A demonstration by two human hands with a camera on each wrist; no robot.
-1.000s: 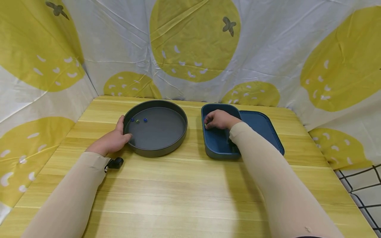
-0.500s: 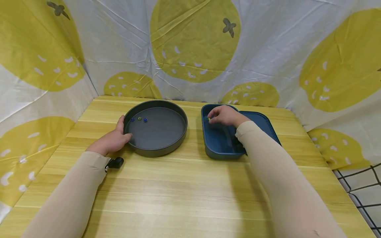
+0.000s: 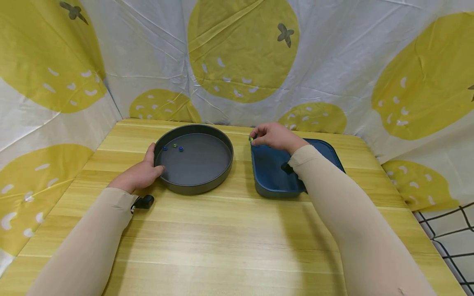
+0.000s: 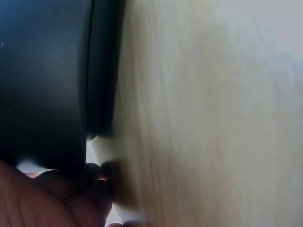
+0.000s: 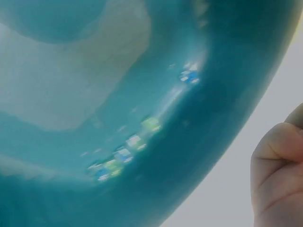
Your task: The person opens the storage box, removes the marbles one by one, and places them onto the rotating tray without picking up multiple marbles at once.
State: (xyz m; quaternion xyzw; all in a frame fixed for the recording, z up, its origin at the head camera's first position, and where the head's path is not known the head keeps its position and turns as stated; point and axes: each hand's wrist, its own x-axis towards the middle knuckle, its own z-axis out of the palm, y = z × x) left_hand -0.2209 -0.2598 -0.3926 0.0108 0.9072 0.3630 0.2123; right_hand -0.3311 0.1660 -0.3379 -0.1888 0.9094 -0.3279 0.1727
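A dark grey round pan [image 3: 196, 164] stands left of centre with two blue marbles and a green marble [image 3: 175, 145] near its left wall. My left hand [image 3: 138, 174] holds the pan's left side, thumb over the rim and fingers along the outer wall; its curled fingers show beside the pan in the left wrist view. Over the far left corner of the blue rectangular container [image 3: 272, 172], my right hand [image 3: 275, 137] pinches a yellow-green marble [image 3: 251, 139] between thumb and fingertips. Several blurred blue and green marbles [image 5: 151, 124] lie along the container's inner edge in the right wrist view.
A flat blue lid [image 3: 327, 150] lies against the container's right side, partly behind the right forearm. Yellow-and-white printed cloth [image 3: 240, 53] hangs behind the wooden table [image 3: 207, 242]. A black wire grid [image 3: 449, 242] stands at the right.
My right hand has risen from inside the blue container to its far left rim with the yellow-green marble. The green marble in the pan has rolled away from me. My left hand stays put.
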